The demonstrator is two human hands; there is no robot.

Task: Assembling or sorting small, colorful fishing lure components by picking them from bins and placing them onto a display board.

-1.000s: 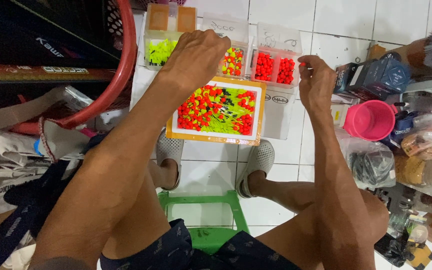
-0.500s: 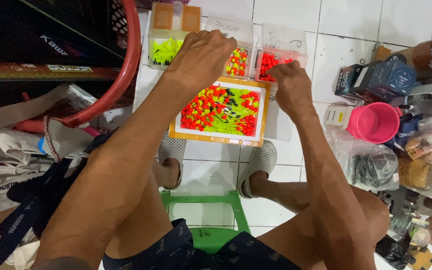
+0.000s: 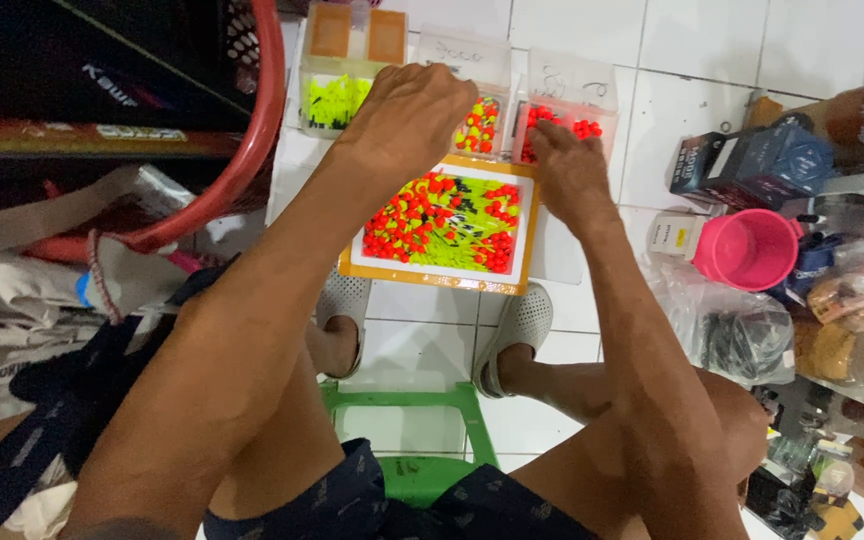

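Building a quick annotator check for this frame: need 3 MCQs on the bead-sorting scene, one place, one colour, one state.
1. Where does the right hand rest?
A. over the clear plastic box of red beads
B. inside the pink plastic cup
C. on the green plastic stool

2. What colour is the rim of the flat white tray of mixed red and yellow-green beads?
A. blue
B. orange
C. black

3. How does the pink plastic cup lie?
A. upright with a lid on
B. upside down on the tray
C. tipped on its side, its opening toward the camera

Answers:
1 A, its fingers lie at that box's near edge, above the tray.
2 B, an orange border frames the white tray.
3 C, its round open mouth shows, beside the stacked goods at the right.
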